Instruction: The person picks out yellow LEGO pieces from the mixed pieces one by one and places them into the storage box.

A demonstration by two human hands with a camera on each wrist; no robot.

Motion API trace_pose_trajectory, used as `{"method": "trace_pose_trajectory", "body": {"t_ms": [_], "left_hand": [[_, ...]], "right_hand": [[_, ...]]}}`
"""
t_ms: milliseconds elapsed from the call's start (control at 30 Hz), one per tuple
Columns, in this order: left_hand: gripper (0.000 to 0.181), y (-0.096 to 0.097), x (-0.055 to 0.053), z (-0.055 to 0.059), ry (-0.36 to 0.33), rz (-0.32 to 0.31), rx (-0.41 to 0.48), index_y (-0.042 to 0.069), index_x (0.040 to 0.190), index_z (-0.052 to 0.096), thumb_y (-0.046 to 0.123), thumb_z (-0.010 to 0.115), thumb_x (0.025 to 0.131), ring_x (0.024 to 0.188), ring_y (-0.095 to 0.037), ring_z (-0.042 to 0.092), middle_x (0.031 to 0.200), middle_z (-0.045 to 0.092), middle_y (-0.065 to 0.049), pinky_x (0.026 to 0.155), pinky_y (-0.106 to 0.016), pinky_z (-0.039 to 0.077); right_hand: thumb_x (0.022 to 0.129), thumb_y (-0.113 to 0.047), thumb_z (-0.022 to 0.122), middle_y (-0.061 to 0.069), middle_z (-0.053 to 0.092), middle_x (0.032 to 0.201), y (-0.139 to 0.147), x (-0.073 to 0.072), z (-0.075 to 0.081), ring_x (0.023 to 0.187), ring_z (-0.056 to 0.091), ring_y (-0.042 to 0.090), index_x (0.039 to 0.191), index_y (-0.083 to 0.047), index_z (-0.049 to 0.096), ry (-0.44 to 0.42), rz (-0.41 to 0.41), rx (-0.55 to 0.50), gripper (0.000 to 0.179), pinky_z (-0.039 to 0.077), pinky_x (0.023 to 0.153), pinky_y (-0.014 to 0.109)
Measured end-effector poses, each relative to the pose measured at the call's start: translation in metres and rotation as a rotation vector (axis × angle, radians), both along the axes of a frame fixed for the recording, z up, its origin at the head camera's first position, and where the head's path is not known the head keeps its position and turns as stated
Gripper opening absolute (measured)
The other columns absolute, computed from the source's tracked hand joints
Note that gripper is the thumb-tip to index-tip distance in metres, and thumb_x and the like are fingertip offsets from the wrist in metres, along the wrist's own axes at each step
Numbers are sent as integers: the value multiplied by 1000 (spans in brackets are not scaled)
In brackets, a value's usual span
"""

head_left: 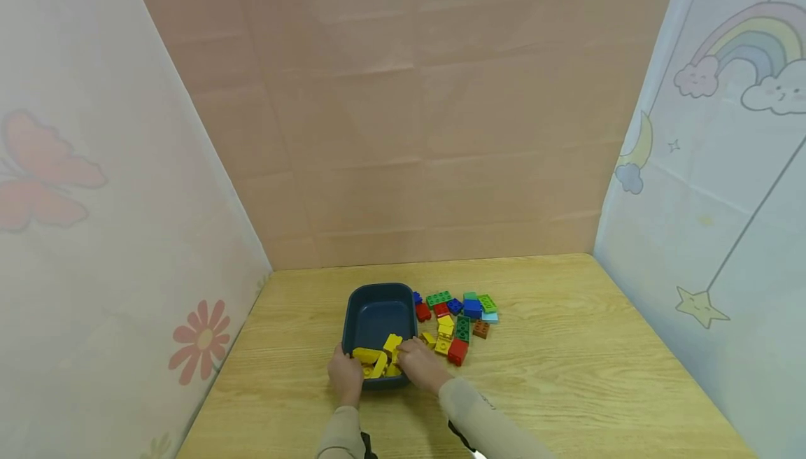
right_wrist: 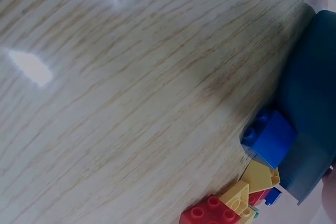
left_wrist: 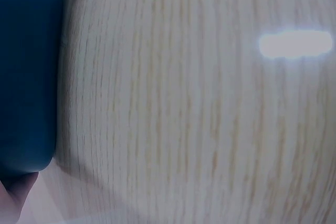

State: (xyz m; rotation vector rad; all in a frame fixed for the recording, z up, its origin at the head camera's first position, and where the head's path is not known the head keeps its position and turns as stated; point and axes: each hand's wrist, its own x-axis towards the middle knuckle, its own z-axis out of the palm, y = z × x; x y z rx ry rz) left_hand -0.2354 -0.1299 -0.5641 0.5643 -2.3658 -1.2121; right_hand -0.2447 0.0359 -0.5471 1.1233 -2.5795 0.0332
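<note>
A dark blue tray (head_left: 380, 287) stands on the table, with several yellow building bricks (head_left: 370, 355) heaped at its near end. My left hand (head_left: 346, 376) grips the tray's left wall near the front corner; in the left wrist view a bit of that hand (left_wrist: 18, 198) touches the corner. At the opposite side, my right hand (head_left: 425, 366) rests over the right rim beside the yellow bricks. Its fingertips are partly hidden, so whether they pinch a brick or the rim cannot be seen. Only a sliver of finger (right_wrist: 329, 195) shows in the right wrist view.
Right of the tray lie loose bricks: a red brick (head_left: 457, 352), yellow bricks (head_left: 443, 344), a dark green brick (head_left: 462, 328), a brown brick (head_left: 481, 329), a blue brick (head_left: 472, 308) and others. A blue brick (right_wrist: 270, 137) sits close against the tray wall. Patterned cloth walls flank the table.
</note>
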Motion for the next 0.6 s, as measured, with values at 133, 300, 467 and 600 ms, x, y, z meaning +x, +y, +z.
{"method": "trace_pose_trajectory", "body": {"t_ms": [133,300,467,600], "left_hand": [[38,0,1,1,-8,-4,7,-13,112,53,-13,49,74,86,-43,58,98,59,-31,65,-50,48],[40,0,0,1,-33,-2,-1,-13,114,52,-12,49,74,87,-43,57,98,59,-30,67,-51,48],[39,-1,-1,0,-22,-4,-3,-14,113,52,-13,49,74,88,-43,57,98,58,-31,69,-51,47],[39,-1,-1,-1,-16,-9,4,-14,113,52,-13,49,74,89,-43,57,100,58,-31,70,-50,47]], "right_hand": [[86,-20,59,0,63,97,-1,0,0,93,57,13,94,-11,70,-13,-25,23,16,41,90,38],[86,-19,58,1,63,98,0,0,0,94,56,15,92,-12,70,-14,-16,29,15,40,91,39],[86,-15,58,3,62,98,2,0,1,94,56,16,93,-9,69,-10,25,-20,14,42,89,35],[85,-10,57,7,60,101,4,0,2,99,54,21,95,-7,68,-9,40,-49,15,41,89,32]]}}
